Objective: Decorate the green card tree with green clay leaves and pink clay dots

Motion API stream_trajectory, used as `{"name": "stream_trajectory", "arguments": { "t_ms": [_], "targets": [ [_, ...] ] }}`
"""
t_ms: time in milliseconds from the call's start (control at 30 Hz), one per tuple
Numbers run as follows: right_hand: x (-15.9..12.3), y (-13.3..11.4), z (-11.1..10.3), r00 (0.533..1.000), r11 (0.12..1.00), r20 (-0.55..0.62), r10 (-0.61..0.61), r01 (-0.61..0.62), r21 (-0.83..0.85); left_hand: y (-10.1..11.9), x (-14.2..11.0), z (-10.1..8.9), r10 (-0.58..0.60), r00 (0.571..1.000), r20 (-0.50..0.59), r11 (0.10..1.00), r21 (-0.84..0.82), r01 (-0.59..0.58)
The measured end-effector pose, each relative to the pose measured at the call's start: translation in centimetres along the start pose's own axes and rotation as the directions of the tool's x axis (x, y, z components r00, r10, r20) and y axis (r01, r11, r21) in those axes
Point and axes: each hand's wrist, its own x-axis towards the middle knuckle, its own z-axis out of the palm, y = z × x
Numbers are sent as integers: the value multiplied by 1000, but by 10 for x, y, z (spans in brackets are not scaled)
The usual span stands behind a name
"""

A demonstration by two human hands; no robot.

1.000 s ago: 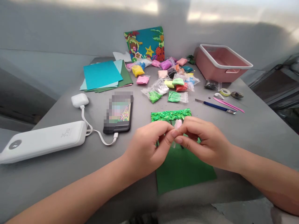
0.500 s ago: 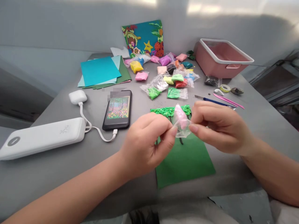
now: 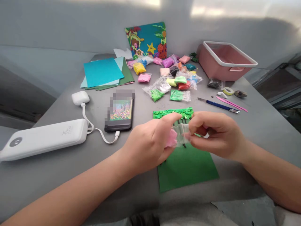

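**Slick Plastic, Matt Surroundings**

The near bag (image 3: 182, 133) is thin, clear plastic — creased and glossy — over a smooth pink lump (image 3: 172, 138). The green sheet (image 3: 188, 169) looks smooth and matt; its leafy strip (image 3: 172, 113), at the far edge, is rough and ridged. Left, the power bank (image 3: 49, 136) shows smooth white plastic; far right, the tub (image 3: 237, 73) looks like smooth pink plastic. The right-hand cutter (image 3: 219, 105) has a shiny metallic tip.

We hold our bare left forearm (image 3: 82, 183) slanting up from the lower left and our bare right forearm (image 3: 270, 172) from the lower right. Our left hand (image 3: 149, 144) and right hand (image 3: 218, 135) face each other, near but apart. The left grips with its back towards us, while the right pinches, fingers (image 3: 202, 117) curled above its thumb (image 3: 199, 142).
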Motion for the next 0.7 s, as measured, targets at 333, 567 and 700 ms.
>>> {"name": "stream_trajectory", "arguments": {
  "t_ms": [333,567,700],
  "targets": [
    [-1,8,2,973,964,108,-204,219,-150,8,3,1,-14,994,113,1000,1,14],
    [-10,11,11,958,931,182,-220,262,-254,15,-1,7,-30,970,240,996,85,9],
    [-14,4,15,963,899,159,-218,261,-352,15,-4,10,-43,979,202,994,108,21]
  ]
}}
